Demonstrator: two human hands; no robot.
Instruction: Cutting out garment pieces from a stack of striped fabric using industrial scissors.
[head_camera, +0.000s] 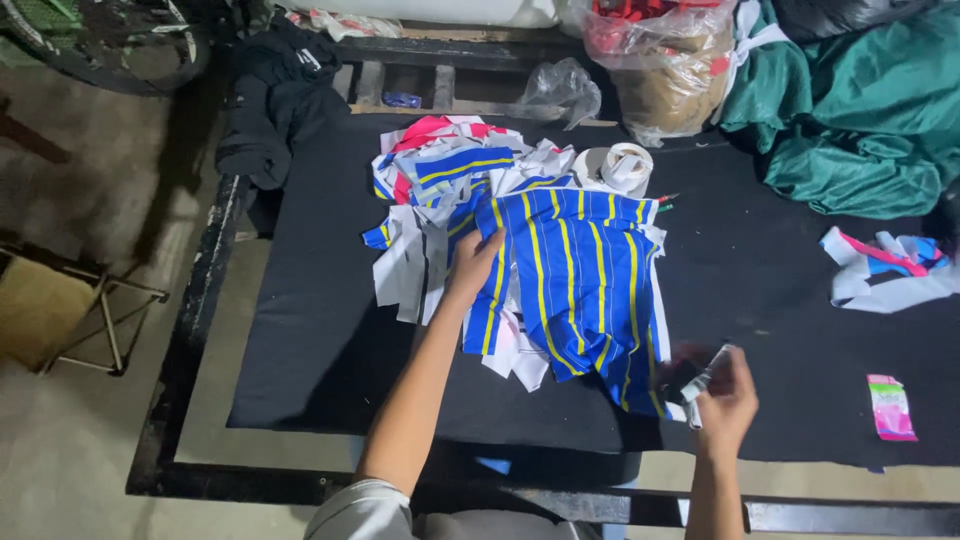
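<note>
- Our left hand (472, 265) presses flat, fingers spread, on the blue striped cloth (580, 285) mid-table (300, 330).
- Our right hand (722, 400) pinches a small blurred tool (706, 382).
- We judge the cloth light, limp; best gripped at an edge.

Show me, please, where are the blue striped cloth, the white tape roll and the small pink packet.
blue striped cloth (580, 285): head view, on the middle of the blue panel with yellow stripes.
white tape roll (627, 166): head view, on its upper rim.
small pink packet (890, 407): head view, on its centre, lying on the dark mat.
</note>
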